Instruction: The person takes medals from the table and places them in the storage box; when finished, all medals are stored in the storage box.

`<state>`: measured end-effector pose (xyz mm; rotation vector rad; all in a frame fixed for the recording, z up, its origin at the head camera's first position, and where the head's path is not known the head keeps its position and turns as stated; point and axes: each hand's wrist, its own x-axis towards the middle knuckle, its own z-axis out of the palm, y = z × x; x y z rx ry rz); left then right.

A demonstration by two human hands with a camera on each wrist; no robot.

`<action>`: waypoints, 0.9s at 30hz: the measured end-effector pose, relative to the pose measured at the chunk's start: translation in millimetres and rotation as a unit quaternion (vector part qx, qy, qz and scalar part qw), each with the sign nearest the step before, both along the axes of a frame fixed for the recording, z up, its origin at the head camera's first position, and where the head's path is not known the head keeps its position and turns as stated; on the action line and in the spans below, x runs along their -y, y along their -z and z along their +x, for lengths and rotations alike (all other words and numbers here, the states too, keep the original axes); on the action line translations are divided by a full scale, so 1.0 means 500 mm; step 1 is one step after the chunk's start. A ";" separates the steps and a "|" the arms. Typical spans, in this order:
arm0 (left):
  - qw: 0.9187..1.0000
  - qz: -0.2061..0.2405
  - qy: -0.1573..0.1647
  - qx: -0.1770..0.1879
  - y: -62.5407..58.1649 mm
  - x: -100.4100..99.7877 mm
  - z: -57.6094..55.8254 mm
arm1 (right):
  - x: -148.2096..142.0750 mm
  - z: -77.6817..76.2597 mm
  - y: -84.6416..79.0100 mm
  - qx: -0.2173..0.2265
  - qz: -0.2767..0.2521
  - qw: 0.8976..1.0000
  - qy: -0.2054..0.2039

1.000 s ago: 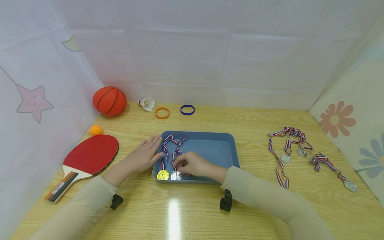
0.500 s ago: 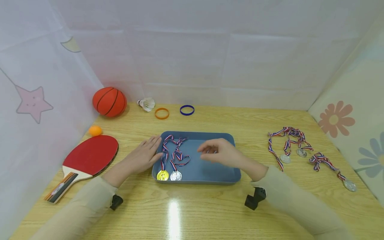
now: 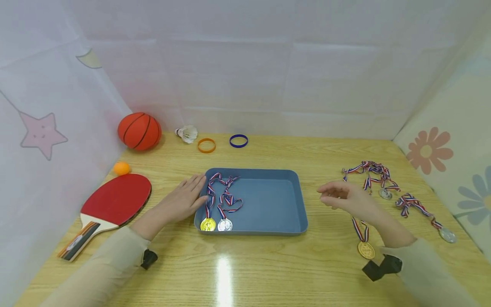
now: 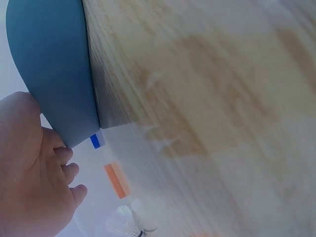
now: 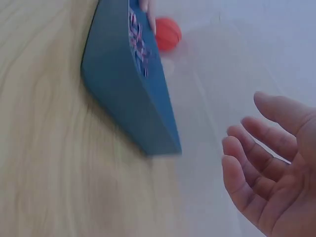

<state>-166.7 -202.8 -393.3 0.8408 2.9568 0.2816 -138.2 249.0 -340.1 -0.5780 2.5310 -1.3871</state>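
My left hand [image 3: 186,198] rests with extended fingers on the left rim of a blue-grey tray [image 3: 268,233]; the left wrist view shows its fingers along the tray wall [image 4: 59,64]. Inside the tray's left side, a gold medal [image 3: 208,224] and a silver medal [image 3: 225,225] lie next to each other, ribbons stretched toward the back. My right hand [image 3: 350,199] hovers right of the tray, fingers loosely bent and holding nothing. It partly covers the ribbons there. Below it lies a bronze-coloured medal [image 3: 366,250]; beyond it are a silver medal [image 3: 385,194] and another silver medal [image 3: 448,235].
On the left lie a red table tennis bat [image 3: 116,198] and an orange ball [image 3: 121,168]. Along the back stand a small basketball [image 3: 140,131], a shuttlecock [image 3: 187,134], an orange wristband [image 3: 206,152] and a blue wristband [image 3: 238,146]. Patterned cloth walls enclose the table.
My right hand has let go of the silver medal's ribbon in the tray and moved right, out past the tray. The bronze-coloured medal has come into view. My left hand has stayed put.
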 end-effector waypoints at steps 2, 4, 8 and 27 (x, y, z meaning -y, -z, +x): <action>1.000 -0.001 0.000 0.002 0.000 0.000 -0.001 | -0.036 0.006 0.014 -0.002 0.018 1.000 0.004; 1.000 -0.002 0.000 0.003 0.000 -0.001 -0.001 | -0.071 0.011 0.029 -0.002 0.032 0.999 0.001; 1.000 -0.002 0.000 0.004 0.000 -0.001 -0.001 | -0.135 0.025 0.053 0.022 0.057 0.998 0.019; 1.000 0.003 0.002 -0.004 0.000 -0.001 -0.002 | -0.224 0.057 0.135 -0.027 0.163 0.986 -0.031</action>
